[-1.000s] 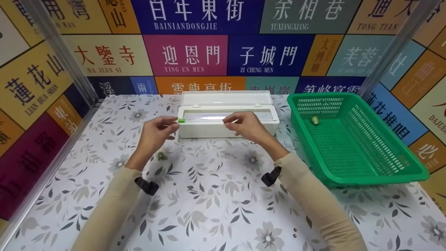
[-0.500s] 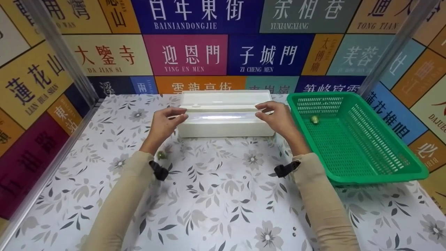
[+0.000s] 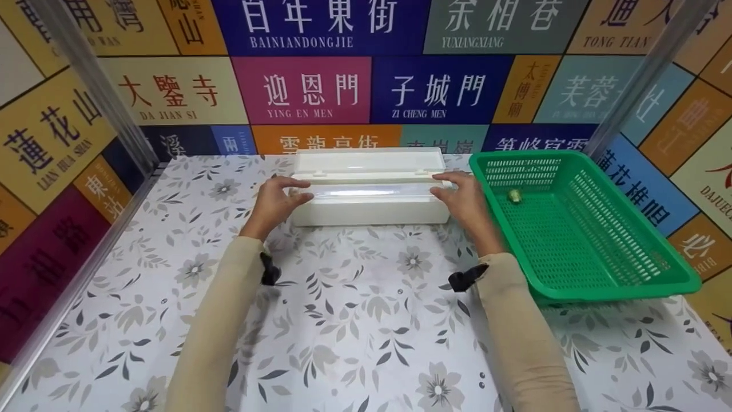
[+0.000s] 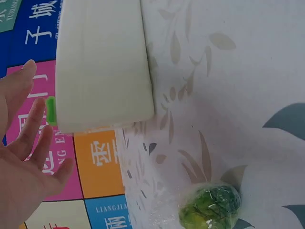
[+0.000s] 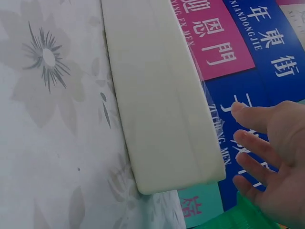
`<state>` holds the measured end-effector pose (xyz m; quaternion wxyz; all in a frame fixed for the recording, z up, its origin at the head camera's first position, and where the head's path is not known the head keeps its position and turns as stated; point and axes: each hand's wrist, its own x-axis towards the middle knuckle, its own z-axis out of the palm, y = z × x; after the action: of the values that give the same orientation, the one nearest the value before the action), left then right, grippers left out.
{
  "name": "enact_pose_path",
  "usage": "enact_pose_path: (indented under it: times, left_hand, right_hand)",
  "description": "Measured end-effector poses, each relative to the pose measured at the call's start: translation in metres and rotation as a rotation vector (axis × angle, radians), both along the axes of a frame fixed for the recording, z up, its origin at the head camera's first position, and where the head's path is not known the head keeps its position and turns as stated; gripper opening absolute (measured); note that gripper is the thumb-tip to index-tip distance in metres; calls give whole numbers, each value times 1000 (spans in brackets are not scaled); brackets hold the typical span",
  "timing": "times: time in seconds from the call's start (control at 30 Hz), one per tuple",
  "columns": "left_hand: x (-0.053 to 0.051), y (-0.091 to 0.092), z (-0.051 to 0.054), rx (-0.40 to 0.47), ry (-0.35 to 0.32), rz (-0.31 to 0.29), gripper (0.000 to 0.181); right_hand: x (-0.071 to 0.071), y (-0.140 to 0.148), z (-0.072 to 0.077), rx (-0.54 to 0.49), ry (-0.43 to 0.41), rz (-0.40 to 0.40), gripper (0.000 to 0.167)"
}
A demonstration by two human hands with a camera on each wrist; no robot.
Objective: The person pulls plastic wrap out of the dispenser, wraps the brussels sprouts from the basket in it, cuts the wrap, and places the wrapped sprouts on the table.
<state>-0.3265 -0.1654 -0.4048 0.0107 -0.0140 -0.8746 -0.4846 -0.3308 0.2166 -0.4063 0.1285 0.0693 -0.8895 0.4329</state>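
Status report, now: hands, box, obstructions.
Left hand, right hand at either end of white box; grip unclear. Lid raised, film showing. Green basket near right hand; nothing seen blocking.

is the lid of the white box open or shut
Open: in the head view the lid stands raised along the back of the white box, leaving shiny clear film exposed in front of it.
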Motion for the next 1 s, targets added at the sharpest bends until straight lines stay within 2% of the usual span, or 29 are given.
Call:
enact_pose_path:
  times: [0.13, 0.33, 0.43, 0.73, 1.0]
  left_hand:
    - [-4, -1, -3, -57, 25, -16, 32]
    - [-8, -2, -5, -144, 104, -49, 25]
    - [-9, -2, -6, -176, 115, -47, 22]
    - [-12, 3, -5, -181, 131, 5, 17]
    - [-11, 7, -2, -291, 74, -14, 24]
  right_hand:
    - [-1, 0, -4, 31, 3, -15, 32]
    - [-7, 1, -7, 65, 16, -11, 25]
    - [-9, -1, -7, 71, 12, -18, 20]
    - [-12, -7, -5, 75, -61, -78, 21]
    - [-14, -11, -3, 28, -154, -134, 25]
